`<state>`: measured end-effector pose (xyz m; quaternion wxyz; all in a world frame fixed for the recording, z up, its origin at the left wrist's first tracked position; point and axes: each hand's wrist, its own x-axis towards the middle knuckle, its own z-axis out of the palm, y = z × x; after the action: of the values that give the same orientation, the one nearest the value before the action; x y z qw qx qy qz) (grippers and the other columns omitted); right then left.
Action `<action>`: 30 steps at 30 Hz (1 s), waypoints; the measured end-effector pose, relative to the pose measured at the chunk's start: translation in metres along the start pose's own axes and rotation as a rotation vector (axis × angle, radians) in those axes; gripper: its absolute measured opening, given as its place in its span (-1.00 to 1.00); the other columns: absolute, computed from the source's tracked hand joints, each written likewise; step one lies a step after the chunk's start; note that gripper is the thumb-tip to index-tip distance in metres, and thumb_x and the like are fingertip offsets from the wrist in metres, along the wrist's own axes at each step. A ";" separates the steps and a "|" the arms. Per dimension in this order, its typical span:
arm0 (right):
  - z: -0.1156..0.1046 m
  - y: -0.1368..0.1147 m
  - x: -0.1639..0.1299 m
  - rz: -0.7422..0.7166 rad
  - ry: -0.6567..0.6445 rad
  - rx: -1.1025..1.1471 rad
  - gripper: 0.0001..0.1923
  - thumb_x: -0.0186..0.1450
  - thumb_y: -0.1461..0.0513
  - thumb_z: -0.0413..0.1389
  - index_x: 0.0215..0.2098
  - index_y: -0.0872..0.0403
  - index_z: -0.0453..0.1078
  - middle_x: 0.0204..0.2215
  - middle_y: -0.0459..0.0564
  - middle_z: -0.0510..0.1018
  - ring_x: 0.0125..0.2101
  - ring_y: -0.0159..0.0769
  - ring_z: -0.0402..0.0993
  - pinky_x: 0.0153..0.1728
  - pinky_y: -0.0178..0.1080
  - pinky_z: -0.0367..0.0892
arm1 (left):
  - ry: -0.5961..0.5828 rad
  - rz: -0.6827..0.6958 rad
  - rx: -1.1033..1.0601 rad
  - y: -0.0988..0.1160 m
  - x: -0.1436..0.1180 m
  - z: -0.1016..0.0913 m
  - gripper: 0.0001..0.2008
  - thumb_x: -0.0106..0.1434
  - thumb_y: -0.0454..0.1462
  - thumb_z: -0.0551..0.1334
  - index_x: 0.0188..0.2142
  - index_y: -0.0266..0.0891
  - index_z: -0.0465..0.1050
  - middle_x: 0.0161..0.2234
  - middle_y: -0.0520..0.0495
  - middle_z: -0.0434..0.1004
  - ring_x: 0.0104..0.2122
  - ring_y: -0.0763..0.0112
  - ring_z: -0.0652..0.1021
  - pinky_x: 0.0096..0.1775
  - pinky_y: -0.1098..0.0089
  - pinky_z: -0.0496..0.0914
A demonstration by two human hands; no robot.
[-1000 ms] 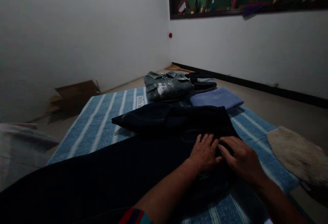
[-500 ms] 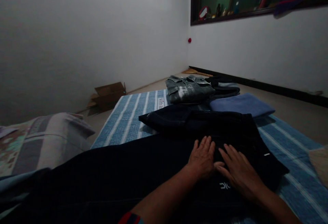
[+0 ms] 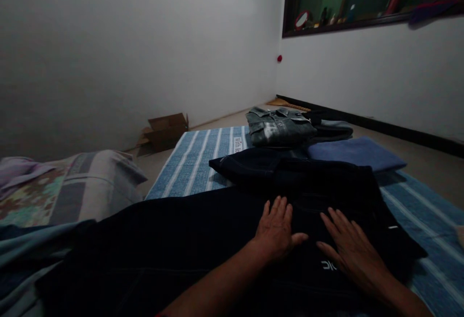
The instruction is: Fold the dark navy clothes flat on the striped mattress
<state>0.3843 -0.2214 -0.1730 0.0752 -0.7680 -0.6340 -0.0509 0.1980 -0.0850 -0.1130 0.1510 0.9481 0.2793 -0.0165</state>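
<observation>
Two flat hands press on one dark navy garment spread over a blue-and-white striped mat.

The left hand (image 3: pixel 276 230) and the right hand (image 3: pixel 350 252) both lie palm down with fingers spread wide, holding nothing, side by side but apart on the dark navy cloth garment (image 3: pixel 188 244). That garment lies nearest the person, across the blue-and-white striped mat (image 3: pixel 192 162); it looks almost black, smooth and broad, with one small white printed logo (image 3: pixel 329 266) just by the right hand. Beyond it lie four folded pieces: one dark folded garment (image 3: pixel 250 168) touching its far edge, one grey-green denim jacket (image 3: pixel 277 126), one dark grey folded piece (image 3: pixel 331 127) beside the jacket, and one blue folded cloth (image 3: pixel 357 152). One patterned pillow (image 3: pixel 68 189) sits at left, and one brown cardboard box (image 3: pixel 165 129) stands by the wall.
</observation>
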 end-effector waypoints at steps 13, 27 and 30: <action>-0.034 -0.043 0.020 -0.071 -0.077 0.097 -0.31 0.31 -0.12 -0.11 0.25 0.12 0.17 0.26 0.18 0.13 0.26 -0.05 0.01 0.18 0.07 0.06 | 0.107 0.007 0.066 -0.011 0.003 0.006 -0.30 0.33 0.09 -0.15 0.27 -0.34 0.02 0.32 -0.28 -0.06 0.31 0.11 -0.04 0.24 0.02 -0.08; -0.004 -0.051 0.018 -0.123 -0.016 0.074 -0.32 0.30 -0.11 -0.07 0.24 0.10 0.19 0.27 0.17 0.12 0.27 -0.03 -0.02 0.19 0.10 -0.01 | 0.166 -0.011 0.047 -0.016 0.003 0.016 -0.35 0.34 0.06 -0.08 0.25 -0.34 0.08 0.30 -0.30 0.01 0.29 0.07 0.05 0.22 -0.09 -0.03; -0.003 -0.051 0.019 -0.132 -0.011 0.062 -0.33 0.30 -0.11 -0.07 0.24 0.10 0.18 0.27 0.17 0.12 0.26 -0.02 -0.01 0.19 0.10 0.02 | 0.250 0.005 0.058 -0.015 0.001 0.016 -0.43 0.32 -0.01 0.02 0.18 -0.35 0.19 0.25 -0.31 0.15 0.24 0.07 0.17 0.19 -0.06 0.08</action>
<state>0.3382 -0.1937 -0.1646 0.0920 -0.7222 -0.6848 -0.0315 0.1918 -0.0771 -0.1327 0.0874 0.9474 0.2930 0.0942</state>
